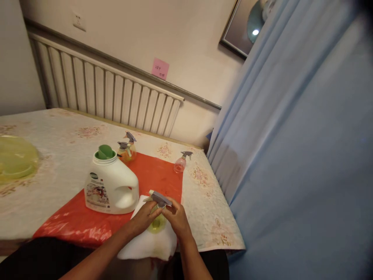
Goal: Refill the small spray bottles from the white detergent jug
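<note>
A small yellow-green spray bottle [156, 223] with a grey trigger head [159, 198] stands on a white towel [147, 242] at the table's near edge. My left hand [145, 217] wraps its body from the left. My right hand [175, 217] grips the neck just under the trigger head from the right. A white detergent jug [109, 186] with a green cap stands just to the left on a red cloth [159, 175].
Two orange spray bottles [127, 151] stand at the red cloth's far edge, a pink one [181, 162] to their right. A yellow-green basin [14, 159] sits far left. A blue curtain [291, 155] hangs close on the right, a radiator behind the table.
</note>
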A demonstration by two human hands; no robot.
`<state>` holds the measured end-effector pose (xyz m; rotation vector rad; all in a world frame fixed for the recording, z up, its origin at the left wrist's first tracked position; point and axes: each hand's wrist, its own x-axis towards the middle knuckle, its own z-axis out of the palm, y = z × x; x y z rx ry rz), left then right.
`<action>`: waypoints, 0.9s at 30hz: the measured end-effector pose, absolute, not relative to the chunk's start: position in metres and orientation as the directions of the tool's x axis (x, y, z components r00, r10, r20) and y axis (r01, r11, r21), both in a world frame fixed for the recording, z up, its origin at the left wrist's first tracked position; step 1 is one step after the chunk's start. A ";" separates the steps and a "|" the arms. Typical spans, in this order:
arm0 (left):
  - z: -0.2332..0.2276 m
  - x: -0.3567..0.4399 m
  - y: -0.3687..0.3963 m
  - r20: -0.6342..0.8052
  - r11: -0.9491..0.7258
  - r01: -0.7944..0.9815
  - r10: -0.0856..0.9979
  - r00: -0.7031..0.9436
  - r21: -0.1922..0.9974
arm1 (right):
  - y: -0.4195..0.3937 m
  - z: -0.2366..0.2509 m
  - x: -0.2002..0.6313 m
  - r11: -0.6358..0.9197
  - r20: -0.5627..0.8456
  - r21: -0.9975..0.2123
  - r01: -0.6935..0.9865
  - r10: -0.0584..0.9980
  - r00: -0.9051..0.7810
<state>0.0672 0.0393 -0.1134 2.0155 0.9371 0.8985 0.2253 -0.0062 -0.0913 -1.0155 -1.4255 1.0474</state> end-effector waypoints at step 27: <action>-0.137 0.085 0.020 0.341 -0.394 0.211 0.907 0.248 0.895 | 0.002 -0.102 0.207 0.268 0.276 -0.956 0.119 0.960 0.048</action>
